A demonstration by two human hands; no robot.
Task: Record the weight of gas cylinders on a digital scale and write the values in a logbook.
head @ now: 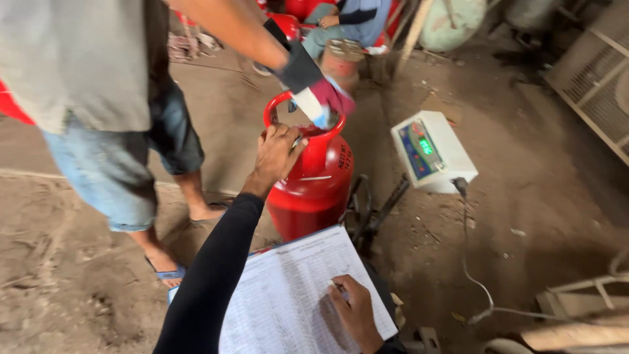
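Observation:
A red gas cylinder (314, 187) stands upright on a dark scale frame (373, 210) in the middle of the view. My left hand (276, 154), in a black sleeve, grips its top ring at the near left side. My right hand (354, 308) holds a pen (335, 286) on a white printed sheet (288, 295) on a clipboard at the bottom centre. A co-worker's gloved hand (318, 92) reaches down from the upper left and touches the top of the same cylinder.
The co-worker stands at the left in denim shorts (118, 164) and sandals. A white scale display box (432, 151) with a cable sits right of the cylinder. Another person sits at the back among more red cylinders (288, 26). The floor is bare dirt.

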